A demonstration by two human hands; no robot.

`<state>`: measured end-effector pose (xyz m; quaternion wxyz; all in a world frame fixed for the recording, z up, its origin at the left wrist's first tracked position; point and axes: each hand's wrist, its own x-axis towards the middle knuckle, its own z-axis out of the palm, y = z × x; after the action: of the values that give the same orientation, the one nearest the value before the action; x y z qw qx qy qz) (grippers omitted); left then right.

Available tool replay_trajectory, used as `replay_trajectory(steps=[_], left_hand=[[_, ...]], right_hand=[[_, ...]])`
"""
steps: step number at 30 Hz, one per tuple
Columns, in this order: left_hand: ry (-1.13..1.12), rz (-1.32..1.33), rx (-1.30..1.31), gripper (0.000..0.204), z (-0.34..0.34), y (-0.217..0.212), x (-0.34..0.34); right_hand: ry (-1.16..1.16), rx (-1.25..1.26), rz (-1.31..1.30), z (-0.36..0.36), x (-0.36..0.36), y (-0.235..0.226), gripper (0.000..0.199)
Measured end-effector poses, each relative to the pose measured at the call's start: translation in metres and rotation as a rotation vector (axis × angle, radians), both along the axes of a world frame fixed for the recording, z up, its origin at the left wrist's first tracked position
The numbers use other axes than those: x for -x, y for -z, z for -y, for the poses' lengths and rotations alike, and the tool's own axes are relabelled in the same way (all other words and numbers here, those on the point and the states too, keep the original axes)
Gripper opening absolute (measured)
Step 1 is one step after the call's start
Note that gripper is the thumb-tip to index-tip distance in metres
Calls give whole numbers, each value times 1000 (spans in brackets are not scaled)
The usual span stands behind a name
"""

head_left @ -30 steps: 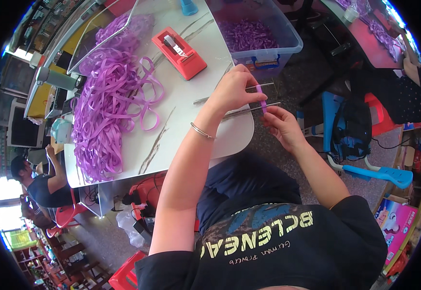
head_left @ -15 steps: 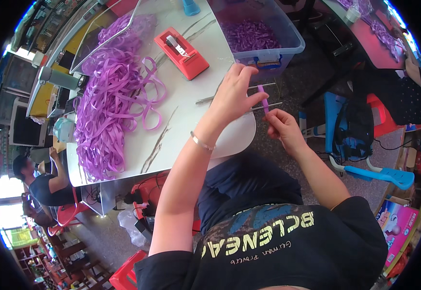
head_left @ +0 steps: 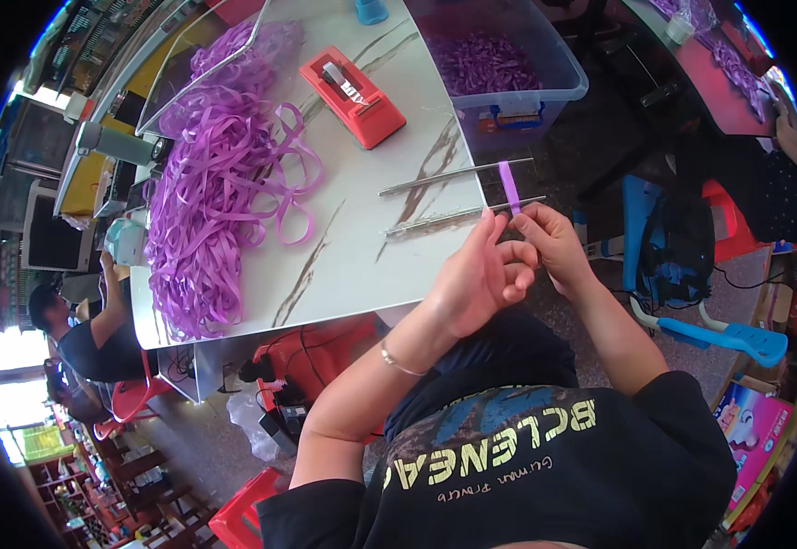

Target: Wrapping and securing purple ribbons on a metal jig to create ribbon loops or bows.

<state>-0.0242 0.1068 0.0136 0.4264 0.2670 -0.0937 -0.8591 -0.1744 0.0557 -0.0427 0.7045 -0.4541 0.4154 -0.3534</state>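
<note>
Two thin metal rods stick out past the table's right edge, side by side. A short purple ribbon is looped across them near their tips. The thumb and fingers of my right hand pinch this ribbon's near end, just below the nearer rod. My left hand has come up against it from the left, with thumb and forefinger together at the ribbon and the other fingers curled. Whatever lies between those left fingertips is too small to make out. A red tape dispenser sits farther back on the table.
A big heap of purple ribbon covers the left of the white marbled table. Beyond the right edge stands a clear plastic bin with purple pieces inside. A blue chair is at right; another person sits at left.
My left hand has come back from beyond the rods toward me, down beside my right hand. My right hand stays at the ribbon, its fingers slightly higher against it.
</note>
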Motion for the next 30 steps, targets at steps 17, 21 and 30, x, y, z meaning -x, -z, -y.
replay_trajectory(steps=[17, 21, 30], left_hand=[[33, -524, -2, 17, 5, 25, 3], [85, -500, 41, 28, 6, 29, -1], [43, -365, 22, 40, 5, 23, 1]], right_hand=[[-180, 353, -94, 63, 14, -70, 21], [-251, 646, -176, 99, -65, -103, 22], [-540, 383, -541, 167, -162, -105, 22]])
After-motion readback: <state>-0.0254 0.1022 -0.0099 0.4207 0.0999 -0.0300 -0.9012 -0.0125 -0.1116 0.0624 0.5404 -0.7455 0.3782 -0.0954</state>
